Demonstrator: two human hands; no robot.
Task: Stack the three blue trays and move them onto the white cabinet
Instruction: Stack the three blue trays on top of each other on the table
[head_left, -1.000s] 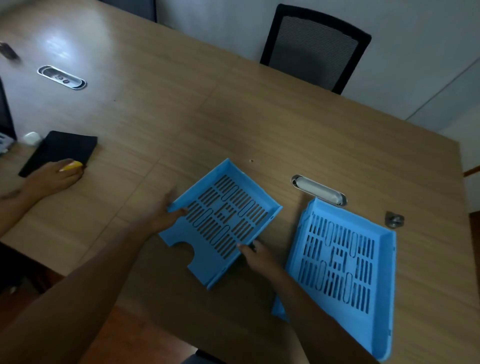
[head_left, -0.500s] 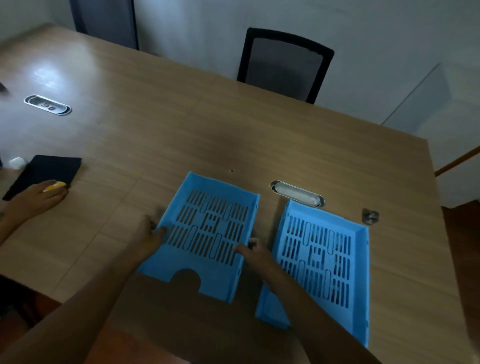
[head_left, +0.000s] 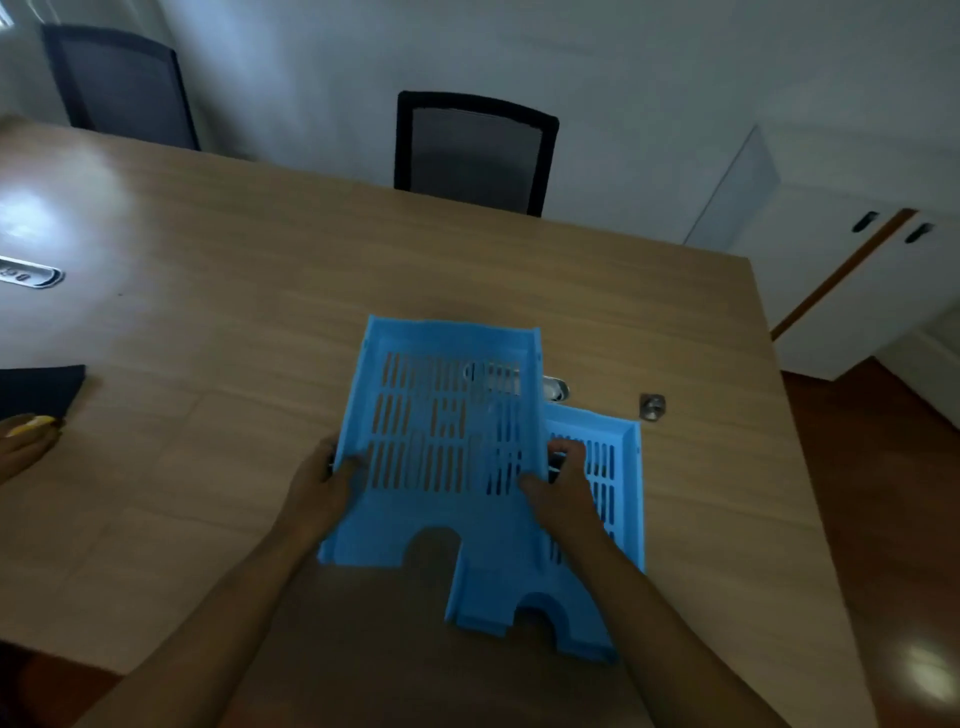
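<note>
A slotted blue tray (head_left: 447, 415) is lifted above the wooden table (head_left: 260, 312), tilted, and overlaps the left part of a second blue tray (head_left: 618, 467) that lies flat on the table. My left hand (head_left: 322, 483) grips the lifted tray's left side wall. My right hand (head_left: 561, 483) grips its right side wall, fingers curled over the edge. A white cabinet (head_left: 841, 280) stands beyond the table's right end. A third tray is not in view.
Two black mesh chairs (head_left: 472, 150) stand behind the table. A metal cable grommet (head_left: 556, 388) peeks out by the trays, and a small metal piece (head_left: 652, 406) lies to their right. Another person's hand (head_left: 23, 441) rests at the left edge near a black cloth (head_left: 39, 387).
I have lifted the left tray and carried it rightward, so it now overlaps the second tray. The view has swung right, bringing the cabinet in.
</note>
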